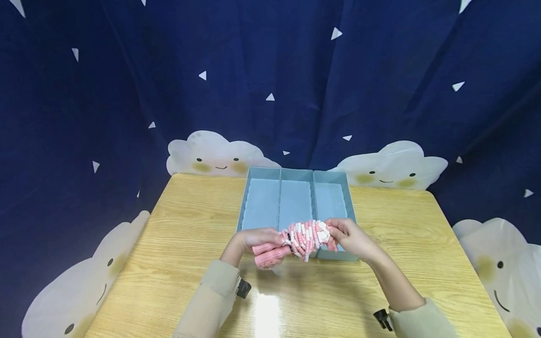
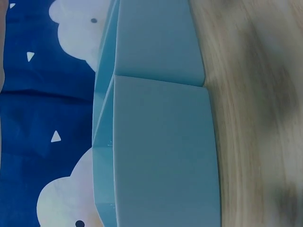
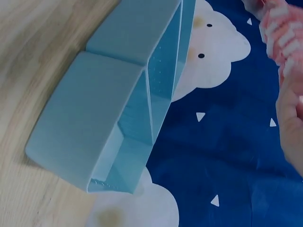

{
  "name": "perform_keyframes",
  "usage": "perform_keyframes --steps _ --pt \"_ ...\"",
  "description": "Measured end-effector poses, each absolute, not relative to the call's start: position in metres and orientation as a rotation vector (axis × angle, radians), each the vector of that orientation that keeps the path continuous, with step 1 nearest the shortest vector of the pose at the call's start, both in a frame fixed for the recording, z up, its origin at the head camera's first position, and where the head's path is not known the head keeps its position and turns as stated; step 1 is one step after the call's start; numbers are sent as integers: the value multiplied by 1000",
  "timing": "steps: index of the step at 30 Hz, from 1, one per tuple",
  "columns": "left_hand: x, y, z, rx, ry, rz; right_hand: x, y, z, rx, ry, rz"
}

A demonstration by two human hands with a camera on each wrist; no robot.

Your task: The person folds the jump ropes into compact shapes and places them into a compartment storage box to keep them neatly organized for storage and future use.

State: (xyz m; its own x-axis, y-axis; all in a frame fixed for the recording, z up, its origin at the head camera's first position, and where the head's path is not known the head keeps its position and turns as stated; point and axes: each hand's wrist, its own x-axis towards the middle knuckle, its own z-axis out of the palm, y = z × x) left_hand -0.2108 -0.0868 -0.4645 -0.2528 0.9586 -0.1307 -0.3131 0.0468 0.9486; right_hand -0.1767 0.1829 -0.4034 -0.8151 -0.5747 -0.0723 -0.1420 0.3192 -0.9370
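Observation:
A beaded jump rope (image 1: 305, 238), pink and white, is wound into a compact bundle and held above the front of the blue bins. Its two pink handles (image 1: 270, 256) stick out side by side to the left. My left hand (image 1: 255, 237) grips the bundle at the handles. At the other end, my right hand (image 1: 348, 238) pinches the beaded loops between thumb and fingers. Part of the beaded bundle (image 3: 286, 38) also appears at the upper right of the right wrist view. In the left wrist view, only a sliver of skin shows at the left edge.
Three light blue bins (image 1: 262, 202) stand side by side on the wooden table (image 1: 198, 211), long sides touching. Behind the table hangs a dark blue curtain (image 1: 236, 108) with white triangles and smiling clouds.

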Motion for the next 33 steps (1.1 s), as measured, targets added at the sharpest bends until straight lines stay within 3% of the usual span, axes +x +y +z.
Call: perform_keyframes --steps 5,16,25,33 --pt "-208 -86 -455 773 1211 1487 -174 176 -402 -539 2370 -1471" --pt "-207 -87 -451 805 1118 1543 -173 169 -402 -642 2805 -1239" --pt "-215 -84 -471 769 1126 1524 -176 175 -411 -494 2278 -1671" --pt "-208 -83 -456 792 1139 1491 -177 180 -425 -505 1599 -2024"
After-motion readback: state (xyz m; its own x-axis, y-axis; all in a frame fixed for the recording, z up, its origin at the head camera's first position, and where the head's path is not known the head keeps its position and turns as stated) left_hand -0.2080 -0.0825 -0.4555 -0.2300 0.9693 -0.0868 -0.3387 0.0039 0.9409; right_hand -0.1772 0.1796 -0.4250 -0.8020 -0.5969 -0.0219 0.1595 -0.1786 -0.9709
